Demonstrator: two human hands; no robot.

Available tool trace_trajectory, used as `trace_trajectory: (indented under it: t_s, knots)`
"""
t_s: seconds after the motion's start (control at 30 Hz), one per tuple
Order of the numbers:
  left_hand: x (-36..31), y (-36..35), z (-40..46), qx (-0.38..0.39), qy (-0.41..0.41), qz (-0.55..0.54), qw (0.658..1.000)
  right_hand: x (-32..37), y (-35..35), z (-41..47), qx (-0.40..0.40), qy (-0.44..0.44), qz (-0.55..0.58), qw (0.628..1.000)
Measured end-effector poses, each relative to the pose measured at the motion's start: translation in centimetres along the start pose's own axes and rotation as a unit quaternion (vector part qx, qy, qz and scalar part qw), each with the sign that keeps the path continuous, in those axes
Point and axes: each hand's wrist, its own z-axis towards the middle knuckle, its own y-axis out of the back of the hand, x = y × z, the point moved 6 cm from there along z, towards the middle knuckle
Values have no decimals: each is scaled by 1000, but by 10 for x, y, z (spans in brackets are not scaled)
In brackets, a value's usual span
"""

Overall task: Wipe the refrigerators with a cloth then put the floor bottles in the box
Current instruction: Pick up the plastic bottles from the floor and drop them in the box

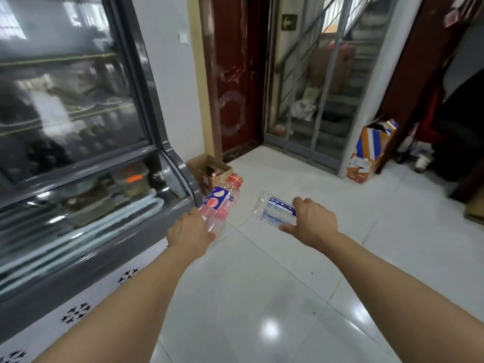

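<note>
My left hand (190, 233) grips the base of a clear bottle with a red cap and a pink-and-blue label (222, 201); its cap points away towards an open cardboard box (195, 163) on the floor by the wall. In my right hand (313, 222) is a clear bottle with a blue-and-white label (273, 209), lying sideways with its bottom end to the left. Both bottles are held above the white tiled floor. A grey glass-fronted display refrigerator (86, 231) runs along the left.
A dark red door (235, 74) and a metal grille gate (314, 87) stand ahead. A stack of orange-and-blue cartons (369, 150) leans by the gate's right post. The glossy tile floor (262, 297) stretches between me and the box.
</note>
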Motion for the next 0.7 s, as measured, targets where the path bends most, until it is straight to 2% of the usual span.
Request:
trace_trajectory:
  t_s: [0.43,0.7]
  knots:
    - [-134,-14,261,25,-41,10,999,-92,-14,259,11,-53,14,998]
    - [-197,-28,418,47,38,-12,998,-140,-35,455,10,-8,21,1000]
